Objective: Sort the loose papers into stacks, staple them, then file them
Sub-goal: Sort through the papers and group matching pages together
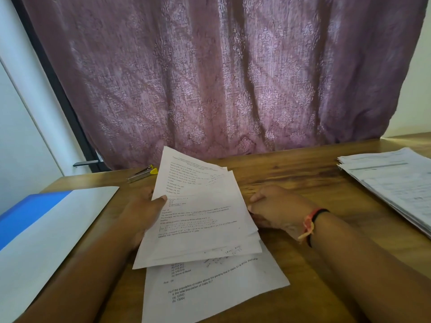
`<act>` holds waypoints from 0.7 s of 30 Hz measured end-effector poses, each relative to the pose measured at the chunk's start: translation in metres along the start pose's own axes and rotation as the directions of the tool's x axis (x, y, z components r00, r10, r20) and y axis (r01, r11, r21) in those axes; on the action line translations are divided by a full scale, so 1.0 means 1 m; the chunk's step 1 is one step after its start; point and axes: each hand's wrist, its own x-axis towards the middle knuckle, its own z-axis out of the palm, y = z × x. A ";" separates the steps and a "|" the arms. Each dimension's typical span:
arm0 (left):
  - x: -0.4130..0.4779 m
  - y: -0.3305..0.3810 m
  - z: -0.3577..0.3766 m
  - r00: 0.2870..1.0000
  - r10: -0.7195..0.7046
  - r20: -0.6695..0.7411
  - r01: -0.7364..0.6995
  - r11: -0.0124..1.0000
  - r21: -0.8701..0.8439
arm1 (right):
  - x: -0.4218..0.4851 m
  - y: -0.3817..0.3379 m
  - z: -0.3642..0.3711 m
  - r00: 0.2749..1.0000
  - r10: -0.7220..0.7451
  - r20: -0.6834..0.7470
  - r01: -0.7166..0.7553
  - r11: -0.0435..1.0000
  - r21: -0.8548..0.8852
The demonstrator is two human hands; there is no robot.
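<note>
A sheaf of printed white papers (200, 217) is lifted off the wooden table (291, 183) at the middle. My left hand (145, 210) grips its left edge, thumb on top. My right hand (270, 208) pinches the right edge, its fingers partly hidden behind the sheets. One more printed sheet (210, 290) lies flat on the table under the sheaf. A silver stapler with a yellow tip (142, 174) rests at the back left. A blue and white folder (46, 229) lies on the left.
A thick stack of printed papers (394, 183) sits at the table's right side. A mauve patterned curtain (221, 73) hangs right behind the table's far edge. A dark frame and white wall stand at the left.
</note>
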 end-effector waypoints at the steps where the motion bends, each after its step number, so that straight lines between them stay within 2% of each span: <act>1: 0.001 -0.001 0.002 1.000 0.004 -0.002 -0.004 1.000 0.002 | 0.001 0.000 0.001 1.000 0.010 0.026 -0.013 0.995 0.094; 4: 0.002 -0.003 0.003 1.000 0.003 0.003 -0.003 1.000 0.022 | 0.004 0.002 0.005 0.994 0.022 0.109 -0.056 0.946 0.319; 6: 0.003 -0.003 0.001 1.000 -0.001 0.012 0.001 1.000 -0.002 | 0.006 0.003 0.007 0.992 0.026 0.120 -0.069 0.928 0.367; 14: 0.005 -0.005 -0.015 0.995 -0.041 0.087 0.061 0.968 -0.244 | 0.009 0.006 -0.003 0.998 0.057 -0.004 -0.055 0.981 0.185; 17: 0.007 -0.010 -0.026 0.997 -0.042 0.071 0.064 0.935 -0.349 | 0.008 0.007 -0.003 0.995 0.071 0.076 -0.089 0.962 0.258; 19: 0.006 -0.010 -0.029 0.997 -0.038 0.073 0.064 0.914 -0.401 | 0.008 0.010 0.001 0.981 0.054 0.185 -0.099 0.965 0.242; 21: 0.005 -0.010 -0.030 0.996 -0.032 0.080 0.063 0.903 -0.425 | 0.009 0.012 0.004 0.973 0.036 0.226 -0.087 0.971 0.224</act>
